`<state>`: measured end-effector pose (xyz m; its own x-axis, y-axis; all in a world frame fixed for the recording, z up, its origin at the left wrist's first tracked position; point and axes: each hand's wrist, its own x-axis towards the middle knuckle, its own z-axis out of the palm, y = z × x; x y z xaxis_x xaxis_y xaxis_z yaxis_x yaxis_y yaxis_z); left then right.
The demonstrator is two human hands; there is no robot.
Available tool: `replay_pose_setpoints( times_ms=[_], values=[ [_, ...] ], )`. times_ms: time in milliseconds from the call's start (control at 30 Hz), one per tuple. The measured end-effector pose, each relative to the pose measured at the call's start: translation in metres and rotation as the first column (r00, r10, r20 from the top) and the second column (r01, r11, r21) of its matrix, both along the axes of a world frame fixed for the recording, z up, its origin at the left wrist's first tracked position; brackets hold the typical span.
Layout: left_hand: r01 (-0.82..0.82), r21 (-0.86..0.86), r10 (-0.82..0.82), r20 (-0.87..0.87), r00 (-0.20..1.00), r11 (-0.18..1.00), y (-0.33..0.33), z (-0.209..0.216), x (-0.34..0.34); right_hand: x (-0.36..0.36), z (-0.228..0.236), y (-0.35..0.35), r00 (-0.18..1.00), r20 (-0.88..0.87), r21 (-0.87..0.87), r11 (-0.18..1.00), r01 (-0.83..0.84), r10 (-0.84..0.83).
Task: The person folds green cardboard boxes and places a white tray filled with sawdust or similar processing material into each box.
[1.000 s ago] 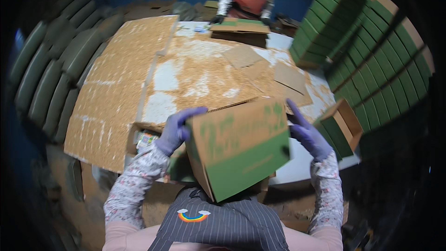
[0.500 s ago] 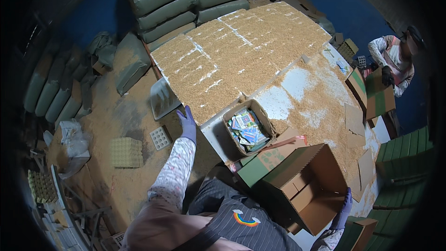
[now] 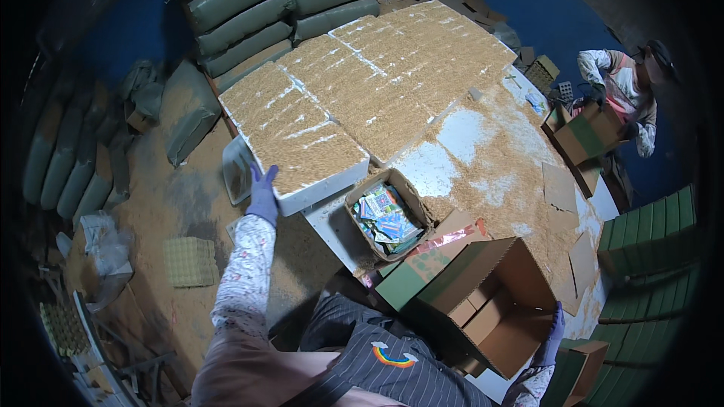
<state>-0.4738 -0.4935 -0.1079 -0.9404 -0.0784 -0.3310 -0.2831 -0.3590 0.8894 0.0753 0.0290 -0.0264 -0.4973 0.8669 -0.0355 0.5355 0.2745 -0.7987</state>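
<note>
My left hand (image 3: 262,194), in a purple glove, grips the near left corner of a white foam box (image 3: 326,185). The box is filled with tan grain-like material and stands slightly skewed from the filled boxes behind it. My right hand (image 3: 555,335), also gloved, holds the right edge of an open cardboard box (image 3: 532,280). That box tilts towards me, its inside showing folded cardboard; the right fingers are partly hidden behind its edge. Between my hands stands a small carton (image 3: 354,220) containing colourful flat packets (image 3: 388,215).
Stacked green sacks (image 3: 241,19) stand behind the boxes. Egg trays (image 3: 190,262) and a white scoop-like tub (image 3: 237,169) are at the left. Loose cardboard (image 3: 559,187) lies on the grain-strewn table. At the right, a co-worker (image 3: 626,98) handles a carton beside green-topped boxes (image 3: 652,234).
The nearest filled foam box has slid towards me with my left hand, baring its white side. My right hand stays on the cardboard box. The co-worker's carton has turned.
</note>
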Motion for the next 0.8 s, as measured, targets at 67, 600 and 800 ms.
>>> replay_pose_setpoints(
  times_ms=[67,600,800],
  values=[
    [0.111,0.182,-0.109,-0.023,0.994,0.977,-0.010,0.030,0.009,0.012,-0.010,0.001,0.996,-0.073,-0.045,0.998,0.039,-0.043],
    [0.958,0.128,-0.911,-0.301,0.284,0.256,0.307,0.205,0.207,-0.075,0.052,0.007,0.964,-0.222,-0.340,0.915,-0.217,0.146],
    [0.937,0.272,-0.970,-0.052,0.240,0.217,0.274,0.202,0.226,-0.080,0.061,-0.025,0.886,-0.464,-0.482,0.845,-0.234,-0.019]
  ],
)
